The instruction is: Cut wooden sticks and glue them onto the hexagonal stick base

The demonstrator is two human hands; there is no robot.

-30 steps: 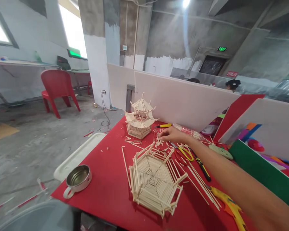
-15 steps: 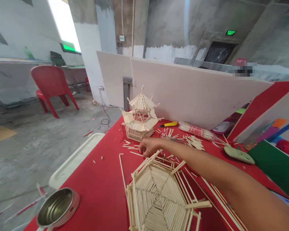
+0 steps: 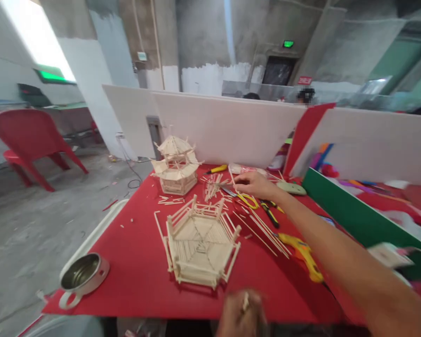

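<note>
My left hand (image 3: 240,314) is at the table's front edge, blurred and closed, with the pale end of a small wooden stick (image 3: 246,302) showing between its fingers. At the back of the table my right hand (image 3: 254,184) is closed, its fingertips at a thin wooden stick (image 3: 232,177) that stands at a slant. Below it lie yellow-handled scissors (image 3: 248,201). In the middle rests a many-sided stick platform (image 3: 199,243) with railings and short posts. Behind it, to the left, stands a tiered stick pavilion (image 3: 177,164) with pointed roofs.
Loose sticks (image 3: 214,186) and long sticks (image 3: 268,229) lie on the red table (image 3: 133,271). Pliers (image 3: 271,215), a yellow glue gun (image 3: 305,255), a yellow cutter (image 3: 217,169) and a metal cup (image 3: 86,278) surround the platform. A green board (image 3: 351,215) borders the right.
My right hand has moved from the loose sticks by the pavilion toward the back right. My left hand has come into view at the bottom. The view has swung right, uncovering the glue gun and pliers.
</note>
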